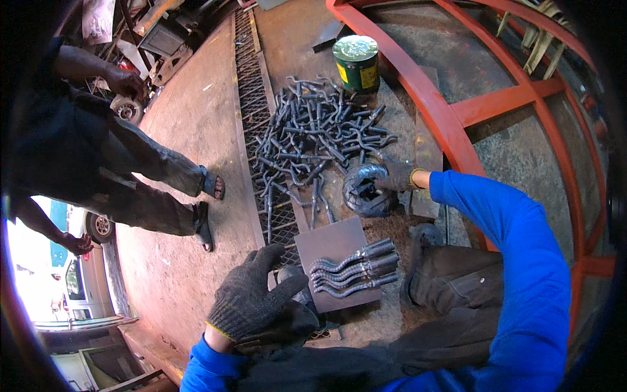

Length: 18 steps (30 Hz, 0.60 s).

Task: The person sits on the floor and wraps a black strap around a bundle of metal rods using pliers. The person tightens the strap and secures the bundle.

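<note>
From where I stand, the left hand (251, 295) is nearest: gloved, fingers apart, thumb out, nothing visible in its grasp. Just ahead, bent rods (379, 249) lie side by side on a flat plate (326, 239), thick ends to the right, presumably to keep them aligned and within reach. Farther out, the gloved right hand (396, 178) has its fingers at the mouth of a black bag (369, 208); whether they grip anything inside, I cannot tell. Beyond lies a loose pile (313, 130) of similar rods, partly over the grating (255, 85), with a lidded can (356, 75) behind. Count: one plate, one bag, one can; about five rods on the plate; the pile is too tangled to count.
</note>
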Each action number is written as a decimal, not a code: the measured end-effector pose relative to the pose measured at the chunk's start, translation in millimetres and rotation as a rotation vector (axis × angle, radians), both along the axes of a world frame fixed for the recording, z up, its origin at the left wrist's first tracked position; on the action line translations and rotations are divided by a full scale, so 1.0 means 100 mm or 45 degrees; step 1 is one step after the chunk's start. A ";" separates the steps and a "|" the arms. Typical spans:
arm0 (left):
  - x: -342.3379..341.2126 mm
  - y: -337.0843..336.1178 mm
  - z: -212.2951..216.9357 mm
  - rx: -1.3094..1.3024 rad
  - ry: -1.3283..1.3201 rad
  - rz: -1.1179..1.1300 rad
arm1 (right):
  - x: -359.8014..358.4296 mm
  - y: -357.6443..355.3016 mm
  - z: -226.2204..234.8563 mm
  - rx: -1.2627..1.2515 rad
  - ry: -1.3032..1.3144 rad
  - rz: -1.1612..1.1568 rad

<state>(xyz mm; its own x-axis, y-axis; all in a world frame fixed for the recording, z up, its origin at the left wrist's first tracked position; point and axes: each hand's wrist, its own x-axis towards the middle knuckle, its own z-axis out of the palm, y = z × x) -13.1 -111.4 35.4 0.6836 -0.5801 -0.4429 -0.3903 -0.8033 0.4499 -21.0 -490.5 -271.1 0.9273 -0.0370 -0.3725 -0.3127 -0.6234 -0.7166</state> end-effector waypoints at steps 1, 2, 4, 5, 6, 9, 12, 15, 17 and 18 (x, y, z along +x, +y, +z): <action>-0.01 -0.02 0.00 -0.013 0.009 -0.008 | -0.02 -0.02 0.00 -0.112 -0.067 0.036; -0.01 0.03 -0.02 -0.029 -0.014 -0.002 | 0.05 0.12 0.17 -0.135 -0.083 -0.004; 0.01 0.03 -0.03 -0.023 0.022 0.025 | 0.03 0.24 0.38 -0.414 -0.317 -0.065; 0.02 0.02 -0.03 -0.024 0.038 0.036 | 0.03 0.27 0.42 -0.557 -0.436 -0.096; 0.02 0.02 -0.04 -0.022 0.024 0.028 | 0.04 0.30 0.45 -0.634 -0.541 0.052; -0.01 0.02 -0.01 -0.013 0.045 0.040 | 0.07 0.43 0.65 -0.785 -0.475 0.554; -0.04 0.04 -0.02 -0.029 0.062 0.009 | 0.10 0.54 0.40 -0.888 -0.354 0.527; -0.07 0.03 0.02 -0.044 0.090 0.004 | 0.20 0.68 0.45 -1.021 -0.210 0.521; -0.07 0.06 0.00 -0.059 0.074 0.006 | 0.25 0.75 0.58 -1.069 -0.197 0.492; -0.07 0.08 -0.01 -0.066 0.060 0.007 | 0.28 0.75 0.55 -1.093 -0.188 0.568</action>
